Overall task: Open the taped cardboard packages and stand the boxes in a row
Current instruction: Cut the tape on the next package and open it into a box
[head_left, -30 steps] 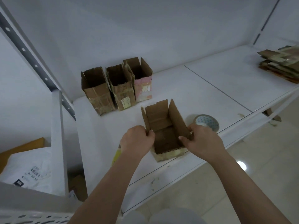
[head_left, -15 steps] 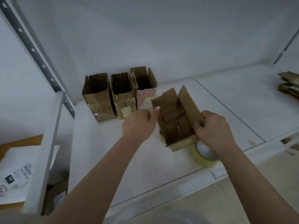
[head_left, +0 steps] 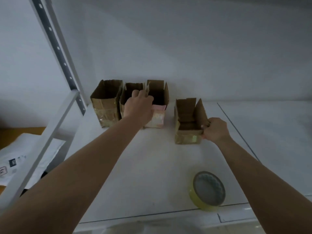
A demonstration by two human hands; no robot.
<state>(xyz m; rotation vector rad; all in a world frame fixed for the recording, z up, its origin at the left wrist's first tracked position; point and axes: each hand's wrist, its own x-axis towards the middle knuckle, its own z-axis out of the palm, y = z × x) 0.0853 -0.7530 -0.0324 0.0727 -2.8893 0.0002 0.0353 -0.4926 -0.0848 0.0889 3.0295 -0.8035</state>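
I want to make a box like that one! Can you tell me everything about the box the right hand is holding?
The open cardboard box is brown and looks worn, with glossy tape on its lower front. It stands upright on the white shelf, its top flaps up and its inside looking empty. The right hand grips its near right corner. It stands apart from the row of three boxes on its left.

Four opened cardboard boxes, one roll of tape, two hands on a white shelf.

Three boxes (head_left: 105, 105) (head_left: 130, 93) (head_left: 158, 105) stand together at the back wall; a fourth box (head_left: 188, 132) stands apart to their right. One yellow tape roll (head_left: 208, 191) lies near the shelf's front edge. One printed white mailer (head_left: 15, 159) lies at far left.
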